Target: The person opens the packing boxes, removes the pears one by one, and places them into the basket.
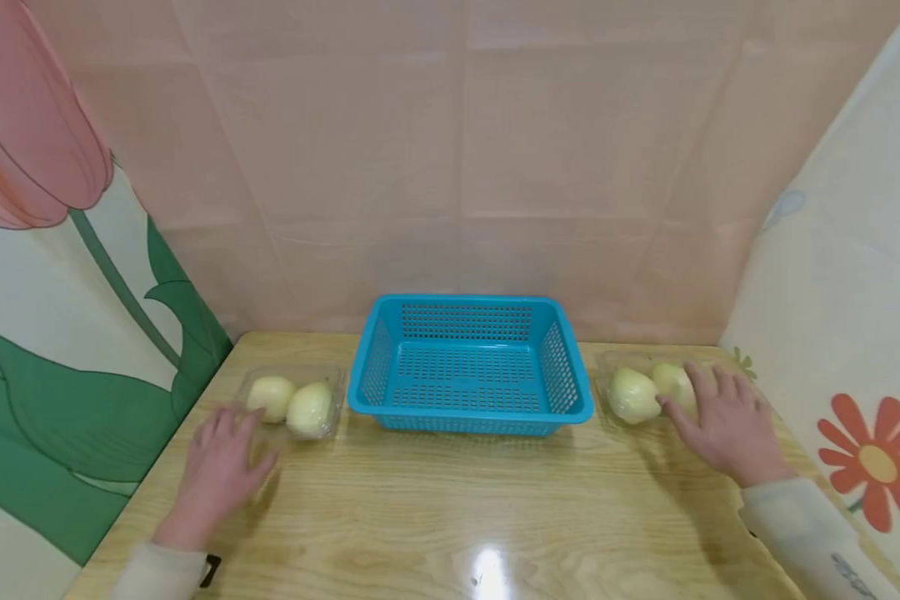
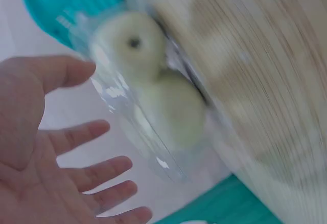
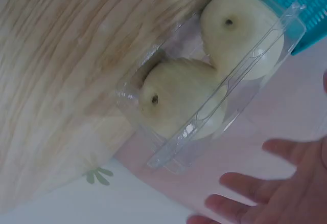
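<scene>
On the left of the table, a clear plastic box [image 1: 337,385] holds two pale yellow pears [image 1: 311,409]. My left hand [image 1: 221,467] is just in front of it, fingers spread; the left wrist view shows the palm and fingers apart from the blurred pears [image 2: 176,109]. A second clear box [image 1: 606,364] with two pears [image 1: 633,395] stands on the right. My right hand [image 1: 727,421] hovers over its right side, covering part of one pear in the head view. In the right wrist view its fingers [image 3: 250,185] are extended, beside the box [image 3: 240,88] without gripping it.
Between the boxes, near the back edge, stands a blue perforated plastic basket [image 1: 465,419] with nothing in it. The wooden table [image 1: 450,508] meets a pink backdrop [image 1: 457,167] behind. Flower-printed sheets [image 1: 817,275] flank both sides.
</scene>
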Motion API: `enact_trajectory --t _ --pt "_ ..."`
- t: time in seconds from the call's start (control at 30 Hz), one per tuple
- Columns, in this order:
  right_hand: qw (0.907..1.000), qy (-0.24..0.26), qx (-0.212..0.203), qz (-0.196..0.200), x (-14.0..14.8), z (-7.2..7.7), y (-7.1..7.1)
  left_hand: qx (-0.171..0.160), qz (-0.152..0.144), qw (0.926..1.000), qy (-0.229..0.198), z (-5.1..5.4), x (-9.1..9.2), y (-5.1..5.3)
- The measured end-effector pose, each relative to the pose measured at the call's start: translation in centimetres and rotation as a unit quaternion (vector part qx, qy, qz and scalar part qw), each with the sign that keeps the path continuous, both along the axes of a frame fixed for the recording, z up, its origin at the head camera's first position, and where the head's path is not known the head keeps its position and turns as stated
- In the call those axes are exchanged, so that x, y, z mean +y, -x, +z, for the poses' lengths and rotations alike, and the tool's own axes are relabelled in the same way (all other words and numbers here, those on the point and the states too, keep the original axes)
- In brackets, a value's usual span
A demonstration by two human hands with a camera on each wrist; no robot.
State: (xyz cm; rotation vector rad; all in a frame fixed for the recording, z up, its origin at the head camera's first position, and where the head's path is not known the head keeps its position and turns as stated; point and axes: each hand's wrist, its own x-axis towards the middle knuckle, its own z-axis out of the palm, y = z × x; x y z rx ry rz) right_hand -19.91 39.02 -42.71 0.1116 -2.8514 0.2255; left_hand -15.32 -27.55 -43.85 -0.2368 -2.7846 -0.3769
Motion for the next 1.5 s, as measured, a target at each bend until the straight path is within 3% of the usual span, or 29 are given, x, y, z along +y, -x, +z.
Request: enact_trajectory --t 0.1,0.17,0.3,0.4,0.5,0.63,0.73,0.8,0.93,1.07,1.2,1.5 --pt "0.9995 0.023 -0.007 -0.019 0.5 0.0 0.2 0.022 -0.001 0.9992 -0.032 0.4 1.2 -0.5" --pt "0.9987 0.033 -0.017 -0.035 0.9 -0.1 0.3 0.017 -0.003 0.9983 -0.055 0.7 2.1 -1.0" --pt "0.9957 0.05 -0.041 -0.065 1.8 -0.4 0.4 -0.036 -0.008 0.9945 -0.098 1.1 3.8 -1.8" --pt "0.9932 0.06 -0.058 -0.081 2.6 -0.7 0.6 -0.095 -0.014 0.9844 -0.148 1.0 4.9 -2.2" --pt "0.9914 0.075 -0.069 -0.082 3.4 -0.9 0.7 -0.164 -0.023 0.9592 -0.229 0.9 5.9 -2.4" --pt "0.989 0.103 -0.076 -0.074 4.1 -1.3 0.8 -0.238 -0.058 0.9147 -0.322 0.7 6.9 -2.7" --pt "0.9857 0.127 -0.082 -0.074 4.8 -1.7 0.8 -0.261 -0.098 0.8937 -0.352 0.3 7.4 -2.7" --pt "0.9829 0.144 -0.086 -0.075 5.2 -2.0 0.8 -0.263 -0.118 0.8863 -0.362 0.1 7.6 -2.7" --pt "0.977 0.177 -0.096 -0.07 5.7 -2.2 0.9 -0.266 -0.129 0.8832 -0.364 -0.4 8.2 -2.6" --pt "0.9688 0.209 -0.113 -0.07 6.0 -2.1 1.1 -0.264 -0.124 0.8885 -0.354 -0.6 8.7 -2.5" --pt "0.9556 0.253 -0.134 -0.069 6.2 -1.7 1.1 -0.26 -0.116 0.8935 -0.347 -0.7 9.1 -2.3" --pt "0.9307 0.329 -0.143 -0.07 6.3 -1.8 1.1 -0.26 -0.113 0.8929 -0.349 -0.9 9.3 -2.1"
